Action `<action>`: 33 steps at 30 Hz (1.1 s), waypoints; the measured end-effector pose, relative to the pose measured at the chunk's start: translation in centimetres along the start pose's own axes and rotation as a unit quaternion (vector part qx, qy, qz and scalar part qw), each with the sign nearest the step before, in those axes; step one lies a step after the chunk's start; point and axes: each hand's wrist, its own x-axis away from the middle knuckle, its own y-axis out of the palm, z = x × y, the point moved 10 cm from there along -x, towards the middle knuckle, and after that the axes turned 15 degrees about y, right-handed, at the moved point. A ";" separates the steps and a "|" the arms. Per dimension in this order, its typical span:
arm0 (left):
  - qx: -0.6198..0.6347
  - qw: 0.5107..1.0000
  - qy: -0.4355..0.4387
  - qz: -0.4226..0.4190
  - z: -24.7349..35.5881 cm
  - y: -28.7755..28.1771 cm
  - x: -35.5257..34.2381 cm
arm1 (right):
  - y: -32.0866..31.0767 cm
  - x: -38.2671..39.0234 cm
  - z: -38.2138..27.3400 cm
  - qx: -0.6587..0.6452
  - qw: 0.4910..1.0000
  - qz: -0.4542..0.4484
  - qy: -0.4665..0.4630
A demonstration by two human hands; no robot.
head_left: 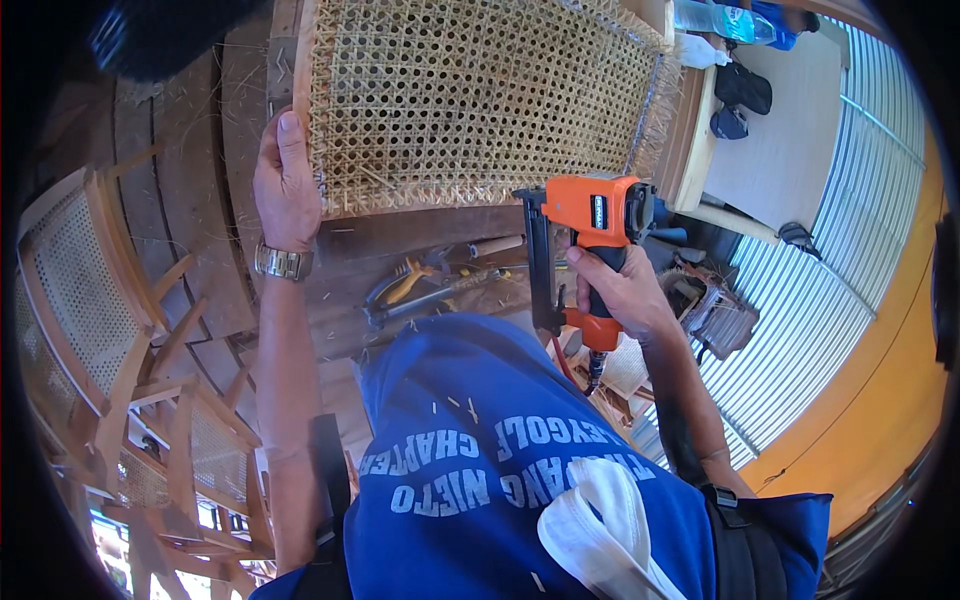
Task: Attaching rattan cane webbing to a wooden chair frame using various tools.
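Note:
A woven cane panel (480, 95) on a wooden frame lies on the bench in front of me, with frayed cane ends along its near and right edges. My left hand (288, 185) grips the panel's left edge near its front corner; the thumb rests on top and the other fingers are mostly hidden. In my right hand (632, 290) is an orange and black staple gun (590, 205), its handle wrapped by my fingers. The gun's nose is beside the panel's near edge, towards the right; whether it touches cannot be made out.
Hand tools (420, 285) lie on the bench between the panel and me. Cane-seated wooden chairs (85, 270) stand at the left. A red hose (563, 362) hangs below the gun. At the far right are a plastic bottle (722, 20), a black pouch (745, 88) and a pale table (790, 130).

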 end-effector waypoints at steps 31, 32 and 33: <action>0.027 0.999 0.016 0.012 1.1 0.2 0.0 | 0.9 0.2 -1.2 0.003 1.000 0.012 0.013; 0.028 0.999 0.015 0.013 1.1 0.2 0.0 | 0.8 0.2 -1.3 0.003 1.000 0.012 0.014; 0.029 0.999 0.011 0.010 1.0 0.2 0.0 | 0.7 0.1 -1.3 0.015 1.000 0.011 0.022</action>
